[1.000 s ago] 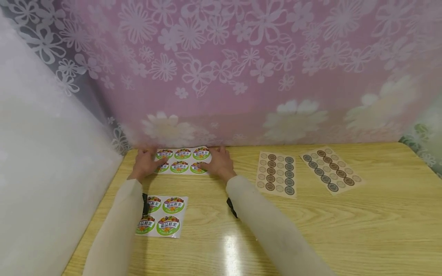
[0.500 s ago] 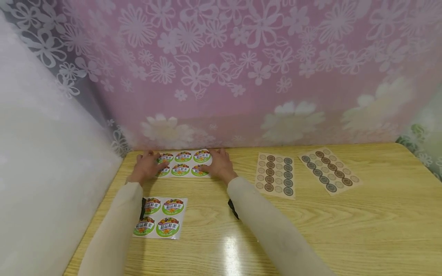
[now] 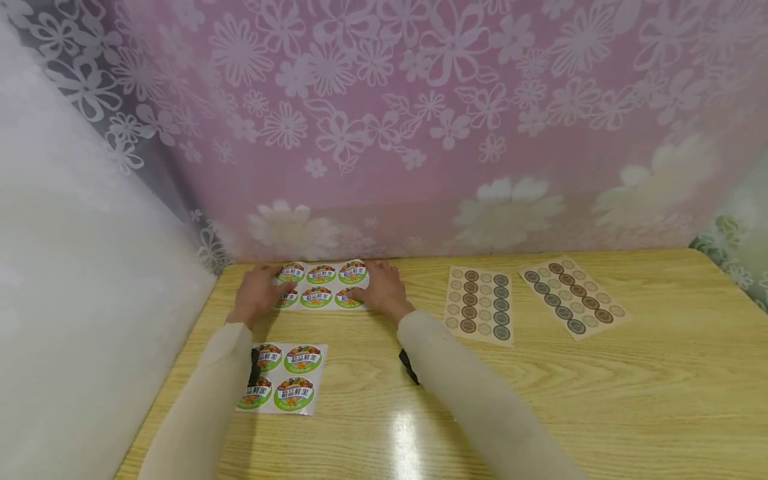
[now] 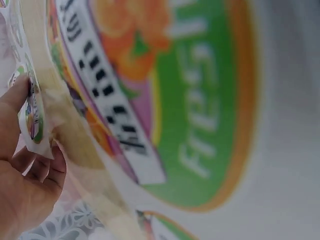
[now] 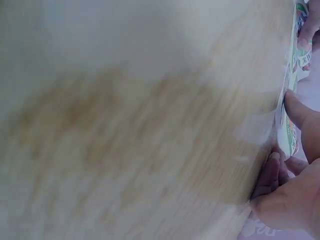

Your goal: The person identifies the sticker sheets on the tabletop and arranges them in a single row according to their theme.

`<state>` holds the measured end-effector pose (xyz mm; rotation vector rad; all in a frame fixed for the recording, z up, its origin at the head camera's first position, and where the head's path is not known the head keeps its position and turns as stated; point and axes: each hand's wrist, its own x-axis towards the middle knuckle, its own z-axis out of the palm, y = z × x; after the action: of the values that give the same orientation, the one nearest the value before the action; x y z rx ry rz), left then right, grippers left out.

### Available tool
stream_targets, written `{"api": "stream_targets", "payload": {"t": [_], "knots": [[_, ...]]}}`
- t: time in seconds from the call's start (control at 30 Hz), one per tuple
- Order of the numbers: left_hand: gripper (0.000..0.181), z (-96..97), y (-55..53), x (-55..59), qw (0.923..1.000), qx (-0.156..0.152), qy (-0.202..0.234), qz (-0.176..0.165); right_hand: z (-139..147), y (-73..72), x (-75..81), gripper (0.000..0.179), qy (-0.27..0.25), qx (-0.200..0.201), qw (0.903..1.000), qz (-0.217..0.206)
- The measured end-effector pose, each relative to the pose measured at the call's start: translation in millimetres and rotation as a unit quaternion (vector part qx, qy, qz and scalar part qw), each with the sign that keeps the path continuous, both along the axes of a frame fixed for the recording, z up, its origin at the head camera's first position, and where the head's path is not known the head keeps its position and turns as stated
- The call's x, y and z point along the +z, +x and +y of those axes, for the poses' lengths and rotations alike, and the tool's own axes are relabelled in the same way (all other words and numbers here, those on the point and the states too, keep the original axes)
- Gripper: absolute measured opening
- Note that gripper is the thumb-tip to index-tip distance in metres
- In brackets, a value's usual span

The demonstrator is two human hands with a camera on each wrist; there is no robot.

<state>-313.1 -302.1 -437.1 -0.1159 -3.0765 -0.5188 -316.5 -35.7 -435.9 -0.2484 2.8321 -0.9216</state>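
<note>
Near the table's back edge lies a white sheet of fruit stickers (image 3: 316, 285), round labels in two rows. My left hand (image 3: 258, 293) holds its left end, thumb on top. In the left wrist view the fingers of that left hand (image 4: 32, 185) curl at the sheet's edge. At the opposite end, my right hand (image 3: 384, 290) grips the sheet with the thumb over a label. The right wrist view shows this right hand (image 5: 295, 185) with fingers bent by the edge. A second fruit sticker sheet (image 3: 320, 380) lies nearer, partly beneath the left sleeve.
Two tan sheets of small round stickers lie to the right, one nearly straight (image 3: 478, 305) and one slanted (image 3: 573, 297). A pink floral curtain (image 3: 390, 167) stands behind the wooden table (image 3: 600, 400). A white wall or cloth (image 3: 78, 280) borders the left side.
The whole view has shifted slightly. Both hands keep about the same places at the sheet's ends, and the sheets appear to stay put.
</note>
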Motion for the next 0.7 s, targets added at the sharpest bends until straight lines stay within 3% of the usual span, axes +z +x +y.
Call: {"api": "stream_targets", "payload": {"t": [0.2, 0.4, 0.57, 0.7], "knots": [[0.061, 12.5, 3.0, 11.1, 0.9983, 0.006, 0.058, 0.002, 6, 7.6, 7.3, 0.077, -0.021, 0.011, 0.9996, -0.013], [0.061, 24.2, 10.5, 23.5, 0.9988, 0.006, 0.048, -0.006, 20, 20.1, 23.0, 0.084, -0.056, 0.040, 0.9975, -0.015], [0.063, 35.3, 24.7, 33.4, 0.9991, -0.007, 0.041, -0.007, 37, 32.4, 37.0, 0.083, -0.084, 0.047, 0.9953, -0.009], [0.066, 41.9, 40.8, 37.6, 0.9994, -0.005, 0.032, -0.011, 53, 43.1, 39.5, 0.080, -0.096, 0.044, 0.9944, -0.001]]}}
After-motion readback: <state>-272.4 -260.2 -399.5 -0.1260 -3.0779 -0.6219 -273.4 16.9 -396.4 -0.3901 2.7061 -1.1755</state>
